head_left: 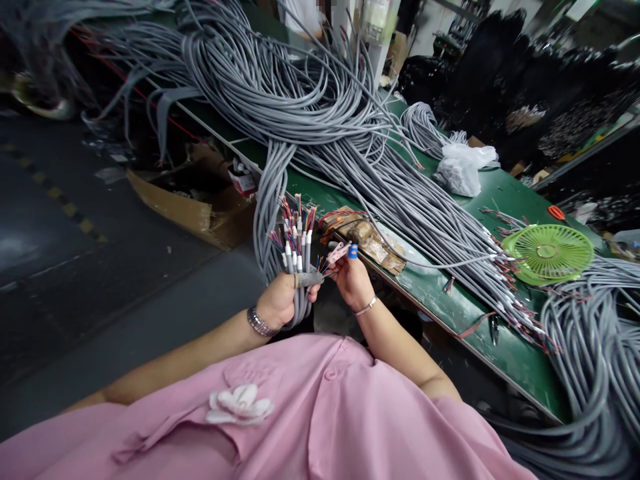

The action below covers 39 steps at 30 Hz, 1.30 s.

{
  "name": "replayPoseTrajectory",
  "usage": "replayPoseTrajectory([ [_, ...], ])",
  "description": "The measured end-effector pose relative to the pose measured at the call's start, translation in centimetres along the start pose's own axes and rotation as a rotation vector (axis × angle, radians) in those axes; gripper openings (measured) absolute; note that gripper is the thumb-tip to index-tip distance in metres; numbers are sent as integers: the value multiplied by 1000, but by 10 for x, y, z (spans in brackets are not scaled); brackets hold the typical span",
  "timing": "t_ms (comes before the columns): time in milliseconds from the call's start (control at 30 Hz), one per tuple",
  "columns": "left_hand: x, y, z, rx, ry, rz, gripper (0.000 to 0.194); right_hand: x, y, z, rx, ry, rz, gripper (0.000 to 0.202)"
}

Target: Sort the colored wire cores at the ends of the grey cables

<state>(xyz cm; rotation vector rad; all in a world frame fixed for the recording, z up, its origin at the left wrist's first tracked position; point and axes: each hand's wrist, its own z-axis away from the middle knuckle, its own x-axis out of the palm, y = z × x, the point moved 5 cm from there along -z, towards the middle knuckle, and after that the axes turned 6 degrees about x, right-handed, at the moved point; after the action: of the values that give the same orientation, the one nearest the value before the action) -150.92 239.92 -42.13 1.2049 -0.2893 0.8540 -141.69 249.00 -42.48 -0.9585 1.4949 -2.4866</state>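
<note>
My left hand [281, 299] is closed around a bundle of grey cables [301, 303], held in front of my body. Their upper ends have white sleeves and fan out into thin coloured wires [299, 220]. One cable end [311, 279] lies sideways across the bundle, its wires pointing to the right. Just beside those wires, my right hand [353, 279] pinches a small pink clip-like piece [338, 253]. A blue covering [353, 251] is on a fingertip of that hand. Whether the fingers also hold a wire is too small to tell.
A green table [425, 290] carries a big coil of grey cable [280, 100] and a long row of cables with stripped ends. A green fan [547, 253], a white plastic bag [464, 168] and a piece of cardboard [395, 260] lie there too. Below stands a cardboard box [185, 207].
</note>
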Motion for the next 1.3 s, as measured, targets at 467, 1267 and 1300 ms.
replayPoseTrajectory([
  [467, 1, -4, -4, 42, -32, -53, 15, 7, 0, -3, 54, 40, -212, 42],
  [1267, -3, -4, 2, 74, 60, 12, 14, 8, 2, -2, 154, -55, -187, 44],
  [1300, -4, -5, 0, 74, 63, 14, 14, 8, 1, -4, 156, -41, -200, 43],
])
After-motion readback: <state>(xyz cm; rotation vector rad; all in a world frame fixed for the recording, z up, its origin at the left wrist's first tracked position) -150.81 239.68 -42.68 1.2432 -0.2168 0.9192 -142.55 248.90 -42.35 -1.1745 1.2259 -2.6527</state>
